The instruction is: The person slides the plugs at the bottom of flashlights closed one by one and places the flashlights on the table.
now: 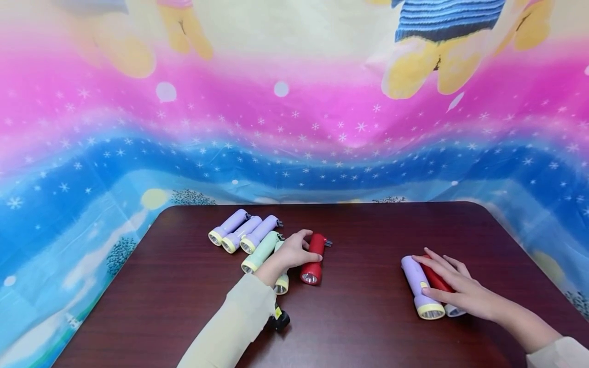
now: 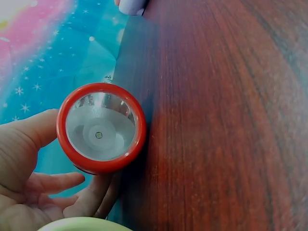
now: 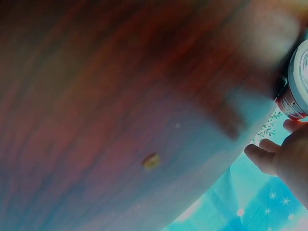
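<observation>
My left hand (image 1: 291, 251) grips a red flashlight (image 1: 316, 246) between thumb and fingers, its lens facing me and plug prongs at the far end. The left wrist view shows that flashlight's round red head (image 2: 100, 127) close up beside my thumb. On the right, my right hand (image 1: 469, 291) lies with extended fingers over a purple flashlight (image 1: 416, 276) and a second red flashlight (image 1: 436, 275) with a pale head, side by side. In the right wrist view only part of that pale-rimmed head (image 3: 299, 79) shows, near the fingers.
Several purple flashlights (image 1: 228, 226) lie at the back left. Green flashlights (image 1: 261, 250) lie beside my left wrist, one partly covered by the hand. A black object (image 1: 281, 320) with a yellow patch pokes out beneath my sleeve. A patterned cloth (image 1: 294, 128) hangs behind the table (image 1: 359, 327).
</observation>
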Available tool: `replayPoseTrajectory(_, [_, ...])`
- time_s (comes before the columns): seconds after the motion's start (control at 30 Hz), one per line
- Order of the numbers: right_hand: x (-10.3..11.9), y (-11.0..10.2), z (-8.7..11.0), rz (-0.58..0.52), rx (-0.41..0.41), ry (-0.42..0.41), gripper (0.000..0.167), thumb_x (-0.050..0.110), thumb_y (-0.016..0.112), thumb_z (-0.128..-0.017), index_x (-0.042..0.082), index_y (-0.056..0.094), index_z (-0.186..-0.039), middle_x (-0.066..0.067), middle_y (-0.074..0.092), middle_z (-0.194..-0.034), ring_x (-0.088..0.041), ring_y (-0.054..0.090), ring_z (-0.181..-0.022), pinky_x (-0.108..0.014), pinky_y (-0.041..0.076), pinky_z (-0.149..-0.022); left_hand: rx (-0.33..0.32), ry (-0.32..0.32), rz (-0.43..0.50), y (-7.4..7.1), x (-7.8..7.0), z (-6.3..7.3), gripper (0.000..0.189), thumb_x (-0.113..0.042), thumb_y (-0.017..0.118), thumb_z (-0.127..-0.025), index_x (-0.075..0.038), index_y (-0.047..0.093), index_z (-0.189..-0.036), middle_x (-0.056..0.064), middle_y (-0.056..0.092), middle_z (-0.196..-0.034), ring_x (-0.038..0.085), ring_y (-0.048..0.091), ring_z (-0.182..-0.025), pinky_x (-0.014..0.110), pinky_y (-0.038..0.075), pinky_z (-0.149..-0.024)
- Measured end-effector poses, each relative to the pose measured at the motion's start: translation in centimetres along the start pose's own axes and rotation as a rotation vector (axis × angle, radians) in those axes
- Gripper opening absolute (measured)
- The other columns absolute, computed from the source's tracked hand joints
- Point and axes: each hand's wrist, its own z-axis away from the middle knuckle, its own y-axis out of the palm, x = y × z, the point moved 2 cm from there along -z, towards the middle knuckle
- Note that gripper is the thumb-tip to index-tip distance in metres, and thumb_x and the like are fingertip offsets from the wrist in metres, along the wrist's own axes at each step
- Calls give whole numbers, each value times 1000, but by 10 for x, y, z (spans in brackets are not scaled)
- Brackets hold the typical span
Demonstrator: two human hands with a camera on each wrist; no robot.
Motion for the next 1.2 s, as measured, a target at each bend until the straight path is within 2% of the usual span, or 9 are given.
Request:
replayPoseTrajectory(0.23, [-1, 1, 0, -17, 1, -8, 67, 26, 66, -94, 28, 35, -153, -28, 15, -162, -61, 7, -134, -77, 24, -82, 22, 21, -23, 0, -1, 4, 74, -17, 79, -83, -7, 43, -146, 14, 63, -106, 21, 60, -90, 36, 55, -77])
replayPoseTrajectory(0.47, [-2, 0, 1, -16, 0, -9, 67, 25, 65, -94, 27, 34, -154, -29, 16, -161, -62, 7, -134, -76, 26, -81, 19, 71, -34, -1, -1, 7, 67, -14, 77, -84, -7, 46, -143, 15, 64, -106, 21, 60, -89, 35, 56, -76])
replayPoseTrajectory(0.73, [-1, 0, 0, -24, 13, -2, 67, 26, 65, -94, 27, 34, -154, -30, 15, -161, -62, 7, -133, -77, 26, -80, -21, 70, 28, -2, 1, 10, 66, -16, 77, -85, -12, 45, -143, 14, 65, -111, 21, 61, -95, 36, 56, -80])
replayPoseTrajectory(0.97, [1, -2, -1, -22, 31, 10, 67, 27, 65, -95, 27, 33, -154, -31, 16, -160, -62, 7, -133, -78, 27, -79, -58, 108, 115, -4, 2, 14, 71, -10, 76, -84, -10, 40, -146, 19, 63, -116, 19, 64, -81, 36, 57, -78])
replayPoseTrajectory(1.2, [1, -3, -1, -14, 30, 11, 68, 27, 66, -94, 27, 34, -154, -31, 17, -160, -62, 7, -133, -78, 29, -79, -93, 137, 134, -8, -2, 23, 73, -10, 77, -84, -10, 40, -147, 21, 61, -121, 21, 62, -86, 37, 58, -77])
